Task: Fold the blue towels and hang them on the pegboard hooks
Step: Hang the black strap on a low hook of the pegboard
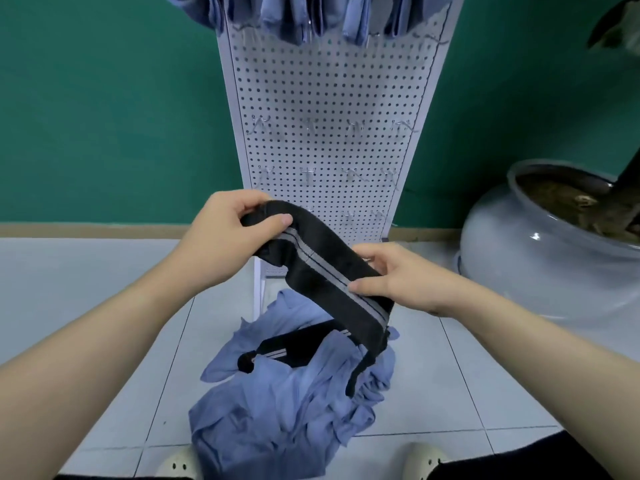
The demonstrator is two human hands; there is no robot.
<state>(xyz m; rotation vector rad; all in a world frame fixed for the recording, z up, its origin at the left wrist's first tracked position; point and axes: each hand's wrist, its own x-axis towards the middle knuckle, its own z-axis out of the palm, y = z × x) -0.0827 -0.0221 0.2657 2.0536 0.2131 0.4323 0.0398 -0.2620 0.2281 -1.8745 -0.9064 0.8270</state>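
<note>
A black cloth with grey stripes point(322, 271) stretches between both hands above the floor. My left hand point(225, 233) pinches its upper left end, thumb on top. My right hand point(391, 275) grips its lower right part, thumb across the stripes. Below lies a heap of crumpled blue towels point(287, 403) on the tiled floor, with another black striped piece point(294, 344) on top. The white pegboard point(329, 116) stands straight ahead with several bare wire hooks point(355, 128). Several folded blue towels point(311, 15) hang along its top row.
A large pale ceramic pot point(540, 251) with soil and a plant trunk stands on the right floor. A green wall rises behind the pegboard. My light shoes point(180, 462) and dark trouser legs show at the bottom edge.
</note>
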